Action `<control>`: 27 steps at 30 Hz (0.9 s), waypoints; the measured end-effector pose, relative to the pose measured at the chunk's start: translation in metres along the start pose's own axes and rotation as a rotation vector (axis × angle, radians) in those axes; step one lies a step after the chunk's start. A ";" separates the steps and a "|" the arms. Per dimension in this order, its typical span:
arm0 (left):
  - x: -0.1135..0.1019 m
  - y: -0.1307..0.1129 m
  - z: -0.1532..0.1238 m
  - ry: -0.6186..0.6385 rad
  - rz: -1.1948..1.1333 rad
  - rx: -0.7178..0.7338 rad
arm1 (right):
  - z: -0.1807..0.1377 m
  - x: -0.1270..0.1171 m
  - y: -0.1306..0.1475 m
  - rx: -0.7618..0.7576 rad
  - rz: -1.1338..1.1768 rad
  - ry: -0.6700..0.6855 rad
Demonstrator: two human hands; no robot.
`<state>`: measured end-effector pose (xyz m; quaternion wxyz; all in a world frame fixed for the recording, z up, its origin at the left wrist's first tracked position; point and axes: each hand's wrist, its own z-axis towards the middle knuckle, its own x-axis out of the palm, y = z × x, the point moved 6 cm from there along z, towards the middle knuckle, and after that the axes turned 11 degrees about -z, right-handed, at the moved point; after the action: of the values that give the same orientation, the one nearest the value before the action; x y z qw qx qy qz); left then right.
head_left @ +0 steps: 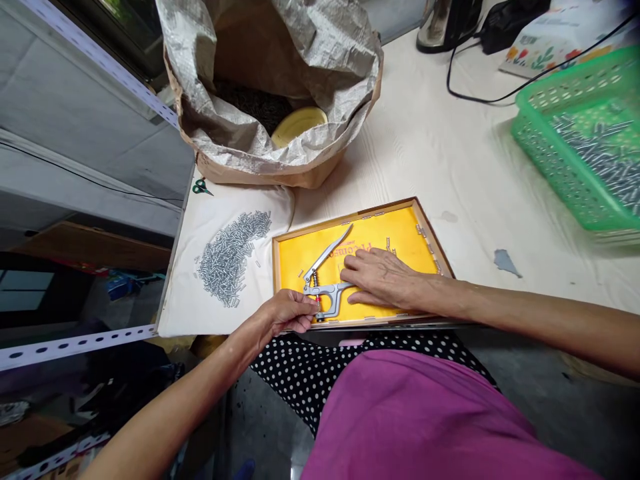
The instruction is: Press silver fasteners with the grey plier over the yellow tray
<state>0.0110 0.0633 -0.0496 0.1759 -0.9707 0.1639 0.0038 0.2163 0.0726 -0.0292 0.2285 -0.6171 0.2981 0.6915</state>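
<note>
Grey snap-fastener pliers (pixel 329 291) lie in a shallow wooden tray (pixel 437 248) with a yellow bottom, their upper handle raised away from the lower one. My right hand (pixel 381 275) is closed around the end of the lower handle, thumb below and fingers above. At the jaw, beside a small red part, the fingertips of my left hand (pixel 293 311) pinch together. Whatever they hold is too small to make out. Short rows of small metal pieces (pixel 428 248) line the tray's edges, and a few more lie near my right hand.
Left of the tray is a pile of small metal pieces (pixel 231 257) on white cloth, with green-handled scissors (pixel 201 187) behind. A large open sack (pixel 280 170) containing a yellow bowl (pixel 300 127) stands at the back. A green basket (pixel 550 170) of metal pieces and a black cable (pixel 480 101) occupy the right.
</note>
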 end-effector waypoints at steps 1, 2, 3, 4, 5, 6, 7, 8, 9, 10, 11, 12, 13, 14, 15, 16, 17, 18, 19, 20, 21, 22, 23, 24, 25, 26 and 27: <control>0.000 0.000 0.000 -0.003 0.002 -0.002 | 0.001 -0.004 -0.002 0.006 0.002 -0.030; 0.000 0.001 0.000 -0.005 0.004 -0.004 | 0.003 -0.007 -0.006 0.017 -0.002 -0.053; 0.000 0.001 -0.001 -0.009 0.004 -0.006 | 0.006 -0.010 -0.010 0.030 -0.013 -0.065; 0.000 0.001 -0.001 -0.011 0.003 -0.007 | 0.009 -0.011 -0.013 0.039 -0.029 -0.062; 0.001 0.001 -0.001 -0.013 0.001 -0.007 | 0.013 -0.011 -0.017 0.039 -0.046 -0.048; 0.001 0.001 -0.002 -0.014 -0.002 -0.008 | 0.017 -0.011 -0.019 0.033 -0.058 -0.028; 0.002 0.001 -0.003 -0.014 -0.005 -0.008 | 0.020 -0.011 -0.021 0.027 -0.065 -0.010; 0.002 0.001 -0.004 -0.014 -0.007 -0.010 | 0.023 -0.011 -0.022 0.023 -0.068 0.005; 0.003 0.001 -0.004 -0.014 -0.009 -0.012 | 0.026 -0.011 -0.023 0.026 -0.069 0.016; 0.004 0.001 -0.005 -0.015 -0.011 -0.013 | 0.027 -0.011 -0.023 0.032 -0.072 0.024; 0.005 0.001 -0.006 -0.017 -0.013 -0.014 | 0.029 -0.011 -0.023 0.040 -0.076 0.032; 0.006 0.000 -0.007 -0.021 -0.015 -0.014 | 0.029 -0.011 -0.023 0.048 -0.080 0.040; 0.006 0.000 -0.008 -0.026 -0.015 -0.012 | 0.029 -0.011 -0.022 0.053 -0.083 0.046; 0.007 0.000 -0.009 -0.029 -0.013 -0.009 | 0.028 -0.012 -0.021 0.057 -0.084 0.046; 0.007 0.000 -0.011 -0.029 -0.007 -0.006 | 0.027 -0.012 -0.020 0.060 -0.081 0.039; 0.007 0.000 -0.013 -0.028 0.010 -0.002 | 0.026 -0.013 -0.019 0.063 -0.076 0.026; 0.006 0.001 -0.015 -0.030 0.044 0.014 | 0.024 -0.013 -0.018 0.065 -0.070 0.009; 0.005 -0.001 -0.018 -0.055 0.106 0.054 | 0.022 -0.014 -0.017 0.067 -0.060 -0.009; 0.003 -0.004 -0.021 -0.110 0.196 0.129 | 0.020 -0.014 -0.015 0.068 -0.043 -0.024; 0.001 -0.010 -0.026 -0.194 0.309 0.243 | 0.019 -0.014 -0.014 0.070 -0.020 -0.033; 0.001 -0.018 -0.032 -0.288 0.433 0.392 | 0.017 -0.014 -0.012 0.073 0.006 -0.039; 0.004 -0.026 -0.038 -0.371 0.559 0.558 | 0.016 -0.012 -0.011 0.079 0.032 -0.041; 0.012 -0.033 -0.044 -0.425 0.679 0.723 | 0.014 -0.011 -0.010 0.093 0.052 -0.043; 0.023 -0.038 -0.048 -0.443 0.792 0.865 | 0.014 -0.010 -0.009 0.111 0.063 -0.048; 0.035 -0.042 -0.050 -0.431 0.895 0.977 | 0.013 -0.009 -0.009 0.123 0.066 -0.054; 0.046 -0.044 -0.048 -0.409 0.991 1.053 | 0.013 -0.008 -0.009 0.128 0.064 -0.059; 0.055 -0.047 -0.045 -0.391 1.077 1.098 | 0.012 -0.007 -0.008 0.125 0.061 -0.059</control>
<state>0.0754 0.0719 0.0052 0.6291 -0.5140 0.5555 0.1775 0.2140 0.0875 -0.0227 0.2543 -0.5715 0.3523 0.6961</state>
